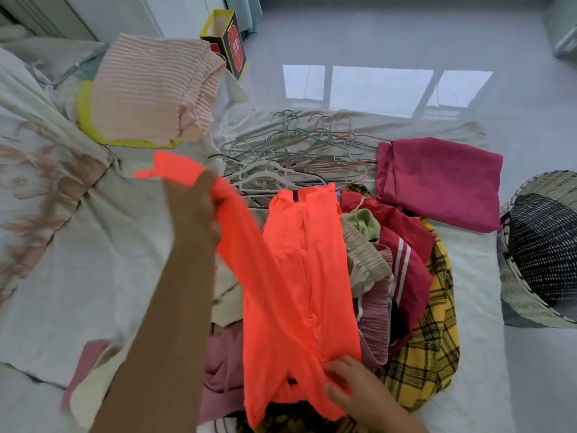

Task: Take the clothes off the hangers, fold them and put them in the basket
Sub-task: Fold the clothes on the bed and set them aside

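Pinching the orange shirt [306, 260] at its hem with your right grip [349, 389], lay the sleeve your left grip [199, 210] clutches flat across the shirt's middle.

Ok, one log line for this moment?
step: folding orange top | left hand: holds one end up | right hand: pinches near end | basket: at right

The orange garment [299, 276] is thin, smooth cloth; the pink top [153, 89] at eleven o'clock is ribbed knit. At twelve o'clock lie thin wire hangers [299, 145], the floor [374, 42] beyond glossy; the three-o'clock basket [518, 276] is coarse weave.
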